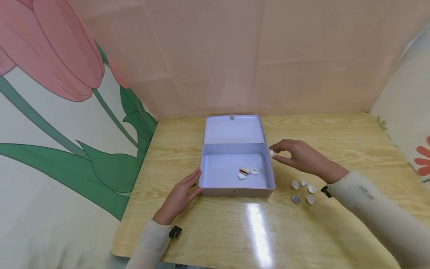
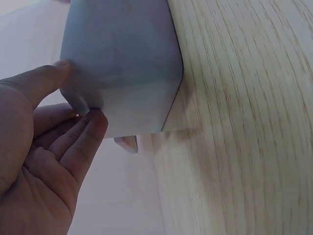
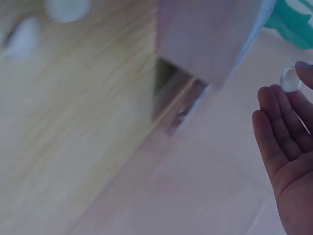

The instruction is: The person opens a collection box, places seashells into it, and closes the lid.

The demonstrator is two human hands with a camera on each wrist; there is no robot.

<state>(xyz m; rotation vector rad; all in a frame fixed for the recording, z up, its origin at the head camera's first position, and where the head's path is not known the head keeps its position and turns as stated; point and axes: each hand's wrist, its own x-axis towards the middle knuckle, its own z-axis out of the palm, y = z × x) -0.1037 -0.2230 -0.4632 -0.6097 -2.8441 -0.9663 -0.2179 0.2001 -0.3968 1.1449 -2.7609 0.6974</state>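
Observation:
An open metal box [image 1: 236, 192] with a pale inside stands on the wooden table, its lid [image 1: 233, 129] tipped back. My left hand [image 1: 178, 197] rests its fairly straight fingers on the box's left side, with the thumb near the front left corner. In the left wrist view, fingertips [image 2: 99, 117] touch the box wall [image 2: 124, 63]. Just off the box's right wall, my right hand [image 1: 302, 158] pinches a small white seashell [image 3: 291, 80] between thumb and fingers. Inside the box lie several seashells, among them a white ring-like one [image 1: 254, 171] and a brown-striped one [image 1: 244, 171].
To the right of the box, several loose seashells lie on the table [image 1: 336, 138], including a dark bluish one [image 1: 296, 199] below the right forearm. A pinkish cloth wall [image 1: 215, 56] rises behind the table. A wall with a tulip print [image 1: 67, 48] borders the left.

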